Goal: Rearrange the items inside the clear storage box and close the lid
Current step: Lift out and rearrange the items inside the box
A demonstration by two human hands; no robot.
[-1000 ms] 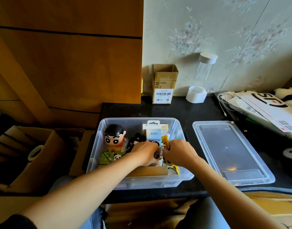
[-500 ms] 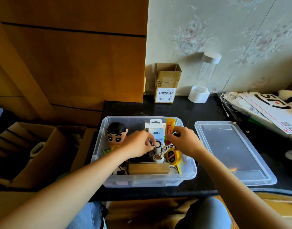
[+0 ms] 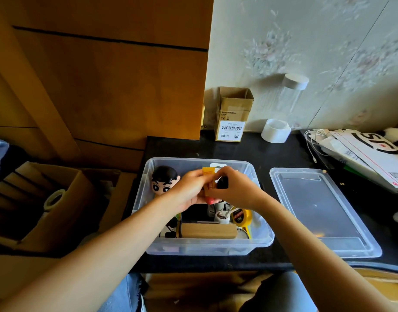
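The clear storage box (image 3: 264,235) stands open on the black table, packed with a cartoon figurine (image 3: 163,180), a wooden block (image 3: 208,230), a yellow tape measure (image 3: 243,218) and small white pieces. Its clear lid (image 3: 324,212) lies flat to the right. Both hands hover over the box's middle. My left hand (image 3: 189,191) and my right hand (image 3: 235,190) together hold an orange tube (image 3: 208,181) upright between their fingers. My right hand also has a dark object against its fingers; what it is cannot be told.
A small cardboard box (image 3: 233,114) and a clear cylinder jar (image 3: 288,97) with a white ring (image 3: 275,131) stand by the wall. Papers and cables (image 3: 362,154) pile up at the right. An open carton with tape (image 3: 54,199) sits left of the table.
The orange tube has been lifted higher and toward the box's middle. My left hand has left the small white items and joined my right hand on the tube.
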